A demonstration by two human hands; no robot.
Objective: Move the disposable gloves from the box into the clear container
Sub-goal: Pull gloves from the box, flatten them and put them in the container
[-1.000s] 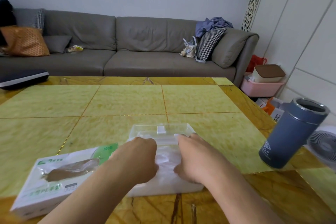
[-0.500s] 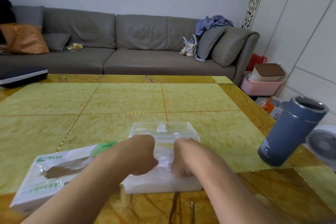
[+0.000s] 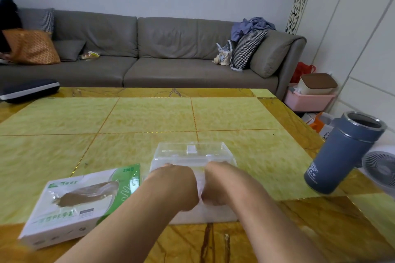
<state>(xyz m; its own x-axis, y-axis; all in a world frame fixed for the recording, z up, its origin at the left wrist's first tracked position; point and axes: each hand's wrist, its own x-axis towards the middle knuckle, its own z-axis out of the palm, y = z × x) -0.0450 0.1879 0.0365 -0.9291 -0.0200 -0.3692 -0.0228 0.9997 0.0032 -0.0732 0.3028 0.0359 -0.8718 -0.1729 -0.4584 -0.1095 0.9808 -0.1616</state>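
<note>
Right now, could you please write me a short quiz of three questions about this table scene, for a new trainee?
1. True or false: the glove box lies to the left of the clear container.
2. Where are the left hand and right hand?
A. On the blue tumbler
B. Inside the clear container, on the gloves
C. On the glove box
3. Fill in: the container's lid is ____.

Key: 1 true; 2 B; 3 open

"200" on the green corner of the glove box (image 3: 81, 205); other print there and on the grey tumbler (image 3: 342, 153) illegible
</note>
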